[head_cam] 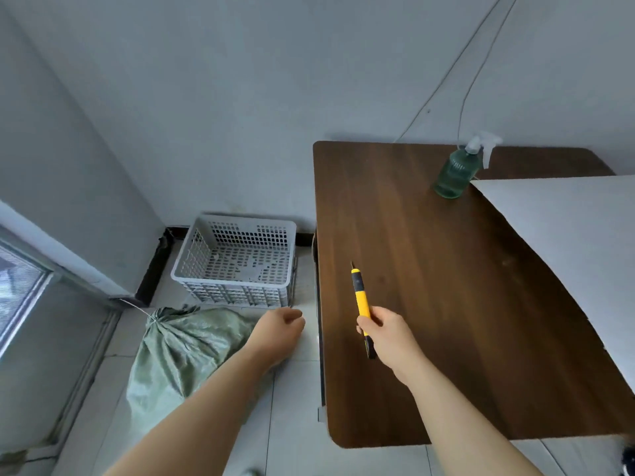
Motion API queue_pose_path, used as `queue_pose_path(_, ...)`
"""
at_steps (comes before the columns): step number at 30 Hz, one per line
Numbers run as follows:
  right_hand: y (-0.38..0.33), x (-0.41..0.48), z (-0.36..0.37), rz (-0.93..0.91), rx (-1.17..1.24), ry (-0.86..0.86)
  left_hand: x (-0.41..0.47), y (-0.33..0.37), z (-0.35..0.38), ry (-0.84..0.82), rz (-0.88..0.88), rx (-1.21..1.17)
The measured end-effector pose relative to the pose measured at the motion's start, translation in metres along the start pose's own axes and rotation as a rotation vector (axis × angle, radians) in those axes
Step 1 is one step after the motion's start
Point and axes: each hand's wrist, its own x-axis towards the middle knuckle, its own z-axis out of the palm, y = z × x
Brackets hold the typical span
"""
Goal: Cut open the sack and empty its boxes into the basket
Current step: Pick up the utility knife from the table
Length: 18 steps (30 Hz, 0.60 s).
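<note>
A green woven sack [178, 352] lies on the tiled floor, its neck tied with string at the top left. Just beyond it stands a white plastic basket [237, 259] with nothing inside. My right hand [388, 334] grips a yellow and black utility knife [360, 300] above the left part of the brown table, blade pointing away from me. My left hand [278, 329] hovers over the sack's right side with its fingers loosely curled, holding nothing.
The brown wooden table [464, 304] fills the right side. On it stand a green spray bottle [457, 173] at the back and a large white sheet [577, 255] over its right edge. A window [20, 297] is at the left.
</note>
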Motion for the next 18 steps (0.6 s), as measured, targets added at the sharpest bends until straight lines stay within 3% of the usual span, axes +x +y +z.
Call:
queue_pose_path(10, -0.106, -0.006, 0.118, -0.093, 0.078, -0.264, -0.066, -0.093, -0.142, 0.397, -0.187, -0.131)
queue_pose_path(18, -0.138, 0.024, 0.265, -0.092, -0.028, -0.392, -0.066, -0.208, -0.233, 0.541, -0.371, -0.222)
